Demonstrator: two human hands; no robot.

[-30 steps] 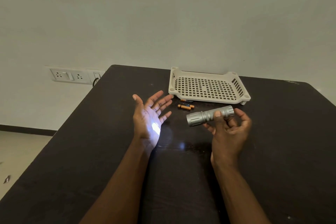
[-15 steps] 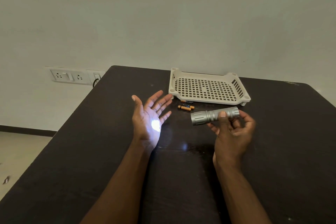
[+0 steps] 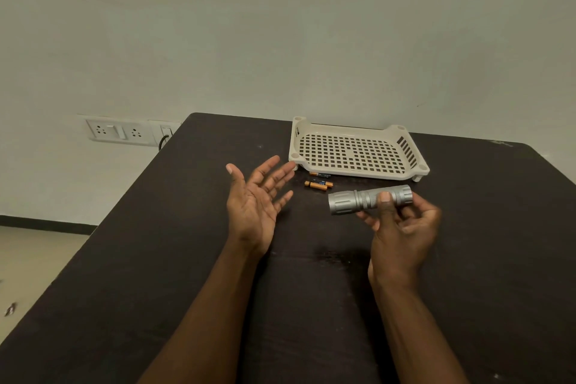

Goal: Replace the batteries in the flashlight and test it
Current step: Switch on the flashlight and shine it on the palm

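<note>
My right hand (image 3: pixel 402 227) holds a silver flashlight (image 3: pixel 352 200) by its tail end, thumb on the barrel, lens pointing left toward my left hand. My left hand (image 3: pixel 255 199) is held open above the dark table (image 3: pixel 156 259), palm facing the lens, fingers spread. No light spot shows on the palm. Two small orange-and-black batteries (image 3: pixel 318 184) lie on the table just behind the flashlight, in front of the tray.
A cream perforated plastic tray (image 3: pixel 355 151) sits empty at the table's far edge against the wall. A socket and switch panel (image 3: pixel 121 131) with a plugged-in black cable is on the wall at left. The table's left edge drops to the floor.
The bright light spot on my left palm has gone out. My right hand and the flashlight drifted slightly right; my left hand stayed open in place.
</note>
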